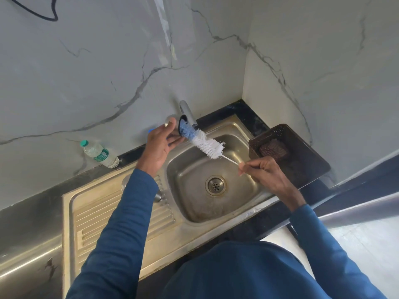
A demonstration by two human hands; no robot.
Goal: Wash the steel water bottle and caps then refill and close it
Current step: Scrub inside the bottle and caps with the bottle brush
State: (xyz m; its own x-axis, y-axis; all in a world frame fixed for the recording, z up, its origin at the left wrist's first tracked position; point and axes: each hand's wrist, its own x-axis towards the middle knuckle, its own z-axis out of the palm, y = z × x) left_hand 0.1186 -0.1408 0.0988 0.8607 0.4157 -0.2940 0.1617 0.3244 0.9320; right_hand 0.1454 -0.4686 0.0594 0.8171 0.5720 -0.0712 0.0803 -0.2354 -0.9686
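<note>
Two hands work over the steel sink (pixel 237 130). The left hand (pixel 159 145) grips what looks like a dark cap (pixel 183 126); the right hand (pixel 263 171) pinches a bristly bottle brush (pixel 207 144) by its thin wire handle.

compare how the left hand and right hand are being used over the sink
The left hand is raised near the tap, fingers curled round a dark cap that the brush head enters. The right hand sits lower, over the sink basin's right side, pinching the thin handle of the bottle brush. The left grip wraps; the right is a fingertip pinch. Both wear blue sleeves and work the same brush.
</note>
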